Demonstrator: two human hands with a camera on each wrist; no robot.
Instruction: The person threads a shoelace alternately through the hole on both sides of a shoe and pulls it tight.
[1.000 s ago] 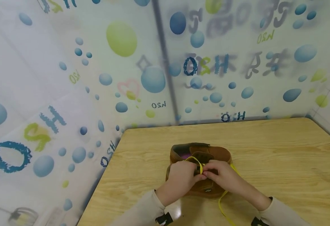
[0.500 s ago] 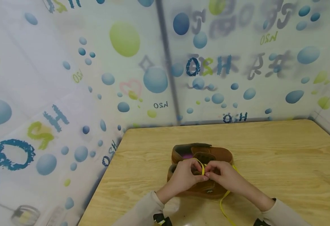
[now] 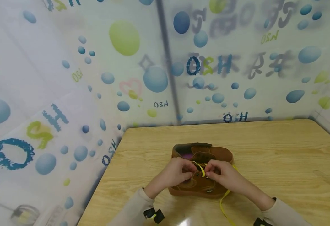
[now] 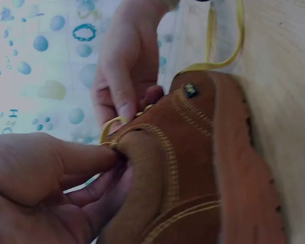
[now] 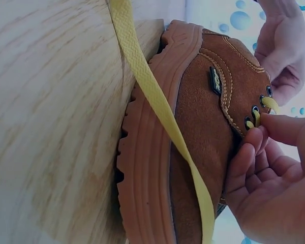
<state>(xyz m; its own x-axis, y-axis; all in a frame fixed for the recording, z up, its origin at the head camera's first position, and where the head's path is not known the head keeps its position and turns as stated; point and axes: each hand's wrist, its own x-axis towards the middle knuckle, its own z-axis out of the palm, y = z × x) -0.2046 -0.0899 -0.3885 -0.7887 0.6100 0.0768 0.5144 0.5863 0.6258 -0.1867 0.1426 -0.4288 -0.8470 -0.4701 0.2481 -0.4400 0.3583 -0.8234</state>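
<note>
A brown suede shoe with a thick sole and yellow stitching lies on the table, toe to the right. A yellow shoelace runs through some of its dark-ringed eyelets. My left hand is at the shoe's opening; in the left wrist view its thumb and fingers pinch the edge of the upper. With thumb and index finger, my right hand pinches the lace at the eyelet row. The lace stands in a small loop between both hands. Part of the opening is hidden behind the left hand.
A second brown shoe, purple inside, sits right behind the first. A long lace end trails off the toe side toward the front of the wooden table. Printed curtains stand behind and to the left.
My left hand has let go of the lace loop and moved left to the edge of the shoe's opening. The loop has dropped lower. My right hand has stayed nearly in place.
</note>
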